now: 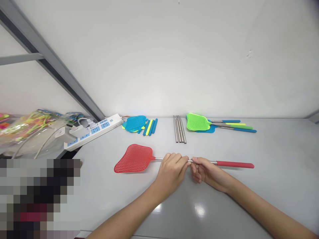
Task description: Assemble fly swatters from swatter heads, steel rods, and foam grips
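Note:
A red fly swatter [136, 158] with a perforated head, a metal rod and a red grip [235, 164] lies crosswise before me, its head to the left. Wrapped round the rod near its middle is my left hand [173, 169]. Just right of it, my right hand [205, 171] pinches the same rod between thumb and fingers, palm partly turned up. Both hands are close together, and the stretch of rod under the left fingers is hidden.
Along the wall lie blue and yellow swatter heads [136, 123], several coloured grips [150, 127], several metal rods [179, 129] and assembled fly swatters [198, 122]. A power strip [99, 129] with plugs and bagged colourful items [27, 129] sit at left. Part of the lower left is pixelated.

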Demonstrator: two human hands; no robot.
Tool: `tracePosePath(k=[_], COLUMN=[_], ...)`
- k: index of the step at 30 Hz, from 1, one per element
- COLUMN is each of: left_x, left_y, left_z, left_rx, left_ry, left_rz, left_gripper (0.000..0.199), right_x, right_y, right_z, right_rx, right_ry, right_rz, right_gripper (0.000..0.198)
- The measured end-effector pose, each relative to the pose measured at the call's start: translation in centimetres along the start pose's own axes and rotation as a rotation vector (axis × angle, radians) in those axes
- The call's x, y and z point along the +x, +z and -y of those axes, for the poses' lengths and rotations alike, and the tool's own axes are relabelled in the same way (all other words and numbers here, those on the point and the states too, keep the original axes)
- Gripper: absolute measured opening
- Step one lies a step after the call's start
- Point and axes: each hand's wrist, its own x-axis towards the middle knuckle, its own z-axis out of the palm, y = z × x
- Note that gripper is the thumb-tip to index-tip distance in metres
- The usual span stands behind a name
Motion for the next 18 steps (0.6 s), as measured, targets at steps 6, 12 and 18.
tracePosePath(k=[6,12,18], left_x=[-0.02,0.08,0.13], left_y=[-0.07,-0.05,-0.13], left_z=[0.02,-0.08,0.08], left_rx=[0.010,-0.005,0.001], left_ry=[-0.013,0.000,0.018], left_rz=[0.010,0.022,0.027], left_gripper=[0.025,0.025,0.024], right_x=[-0.04,-0.11,-0.08], right_y=[-0.03,0.26,0.42], right_z=[-0.02,-0.10,-0.08], right_rx=[0.008,0.035,0.001], right_ry=[-0.016,-0.064,-0.082], right_rz=[0.012,-0.051,-0.075], right_gripper=[0.037,0.033,0.033])
